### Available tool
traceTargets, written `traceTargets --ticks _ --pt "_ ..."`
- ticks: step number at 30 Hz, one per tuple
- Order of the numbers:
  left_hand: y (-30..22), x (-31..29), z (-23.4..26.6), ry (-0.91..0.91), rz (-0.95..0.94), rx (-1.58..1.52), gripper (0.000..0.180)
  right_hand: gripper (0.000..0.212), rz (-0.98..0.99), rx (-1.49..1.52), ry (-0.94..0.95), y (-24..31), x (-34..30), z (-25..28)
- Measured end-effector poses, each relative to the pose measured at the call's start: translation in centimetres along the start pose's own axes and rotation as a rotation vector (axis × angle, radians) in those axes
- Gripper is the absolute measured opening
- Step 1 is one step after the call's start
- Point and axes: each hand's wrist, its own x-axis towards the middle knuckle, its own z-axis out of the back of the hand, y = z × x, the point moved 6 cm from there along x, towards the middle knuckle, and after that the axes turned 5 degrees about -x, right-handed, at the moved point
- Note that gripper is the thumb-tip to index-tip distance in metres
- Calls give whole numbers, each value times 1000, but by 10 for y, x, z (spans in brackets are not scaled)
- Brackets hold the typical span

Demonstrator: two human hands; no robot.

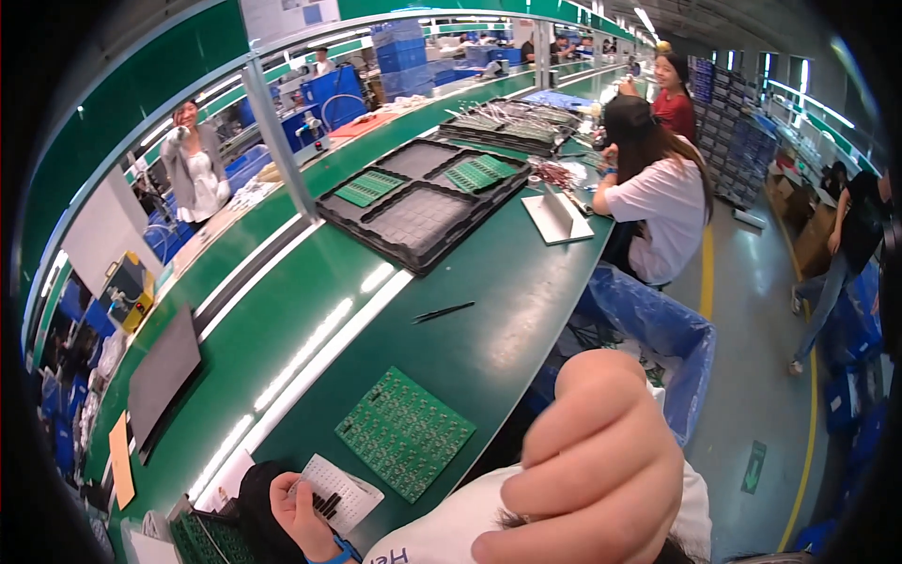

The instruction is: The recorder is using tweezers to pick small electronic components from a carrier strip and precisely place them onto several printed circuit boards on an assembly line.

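At the lower left, my left hand [299, 512] grips a small white sheet [346, 491] with rows of small marks and several dark strips on it. My right hand [597, 461] is raised close to the camera, its fingers curled in; whatever it may hold is hidden. A green circuit board panel [404, 432] lies flat on the green bench between the two hands, touched by neither. Farther up the bench rests a pair of dark tweezers [443, 312].
A black compartment tray [413, 249] with green boards sits farther along the bench. Beyond it are a white angled stand [556, 221] and another tray of wires [512, 122]. A seated co-worker [658, 202] is at the right edge, above a blue plastic-lined bin [695, 367].
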Motion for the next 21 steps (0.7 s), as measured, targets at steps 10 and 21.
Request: traceTargets --ticks 10,21 --pt "23 9 9 36 -6 -8 14 9 117 -123 325 7 10 -2" --pt "45 15 18 -43 11 36 22 10 -18 330 255 -17 -33 -5"
